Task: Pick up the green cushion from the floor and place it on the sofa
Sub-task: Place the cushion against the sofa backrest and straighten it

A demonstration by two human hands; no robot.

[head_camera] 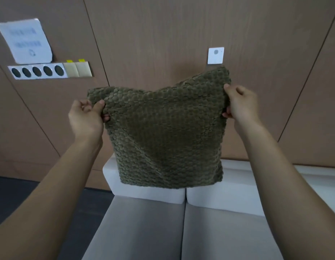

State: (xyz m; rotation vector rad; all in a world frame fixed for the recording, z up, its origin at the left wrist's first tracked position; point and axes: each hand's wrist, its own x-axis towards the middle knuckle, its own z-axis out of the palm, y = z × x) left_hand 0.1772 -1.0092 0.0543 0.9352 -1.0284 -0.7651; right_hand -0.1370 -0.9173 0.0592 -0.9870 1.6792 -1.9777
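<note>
The green cushion (166, 128) hangs in the air in front of the person, held up by both hands at its two upper corners. It does not touch the sofa (144, 231); its lower edge is above the white back cushions (209, 199), near the seam between them. The left hand (86, 117) is closed on the upper left corner, with the thumb on the front of the fabric and the fingers behind it. The right hand (239, 104) is closed on the upper right edge in the same manner, and this corner stands higher than the left one, so the top edge sags in the middle. The cushion has a knobby woven texture. Below it, the sofa shows two grey seat cushions (219, 237) side by side. Behind is a brown panel wall (153, 34) with a white paper sheet (25, 40), a strip of round dark sockets (37, 71) and a small white plate (216, 55).
</note>
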